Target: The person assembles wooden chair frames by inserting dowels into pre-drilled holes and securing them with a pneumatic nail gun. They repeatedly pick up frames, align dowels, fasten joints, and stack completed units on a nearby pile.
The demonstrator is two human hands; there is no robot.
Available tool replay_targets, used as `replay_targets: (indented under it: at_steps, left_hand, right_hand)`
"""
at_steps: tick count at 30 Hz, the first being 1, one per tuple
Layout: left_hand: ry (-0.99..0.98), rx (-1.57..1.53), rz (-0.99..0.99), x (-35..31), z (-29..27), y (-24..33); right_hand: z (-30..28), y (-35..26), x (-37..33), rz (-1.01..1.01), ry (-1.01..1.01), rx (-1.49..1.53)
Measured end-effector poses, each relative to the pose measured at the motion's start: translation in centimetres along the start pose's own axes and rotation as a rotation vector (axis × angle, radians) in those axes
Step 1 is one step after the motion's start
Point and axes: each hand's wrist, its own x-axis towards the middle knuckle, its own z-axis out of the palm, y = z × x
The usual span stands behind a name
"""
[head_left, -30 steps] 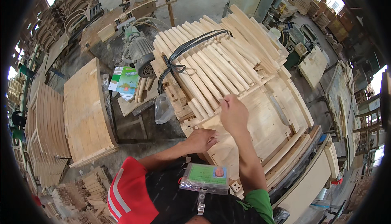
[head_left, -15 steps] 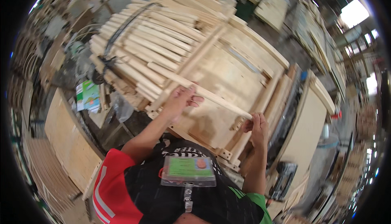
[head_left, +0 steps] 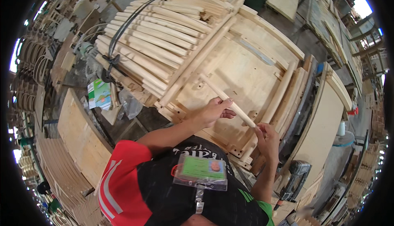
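Nearest: two hands, neither empty. Rod's near end pinched in right hand [head_left: 267, 139]; rod [head_left: 243, 115] also held around mid-length by left hand [head_left: 216, 111]. Rod, slanted, seen above board [head_left: 250, 72]; contact cannot be told. Rod could be dropped if fingertip pinch is loosened; frame [head_left: 280, 88] could be knocked if far end is swung low. Counted: one held rod, one frame; farther, one rod bundle [head_left: 154, 49], over ten rods visible, crossed by one black strap [head_left: 120, 32].
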Motion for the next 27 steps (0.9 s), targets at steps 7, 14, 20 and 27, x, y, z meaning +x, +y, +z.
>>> replay_targets:
  at_steps: [7,14,20,27]
  left_hand:
    - [0.178,-0.117,-0.039,3.6,-4.7,-0.7]
    - [0.232,-0.117,0.052,4.5,-5.8,-1.5]
    - [0.235,-0.115,0.173,5.7,-4.9,-2.5]
    - [0.410,0.142,0.024,4.4,-5.0,0.2]
  right_hand:
    - [5.4,-0.8,3.5,-0.191,0.068,-0.145]
    - [7.2,0.0,4.8,-0.217,0.082,-0.179]
    - [9.1,2.0,5.4,-0.295,0.238,-0.227]
    - [7.7,2.1,-2.7,0.058,0.618,-0.242]
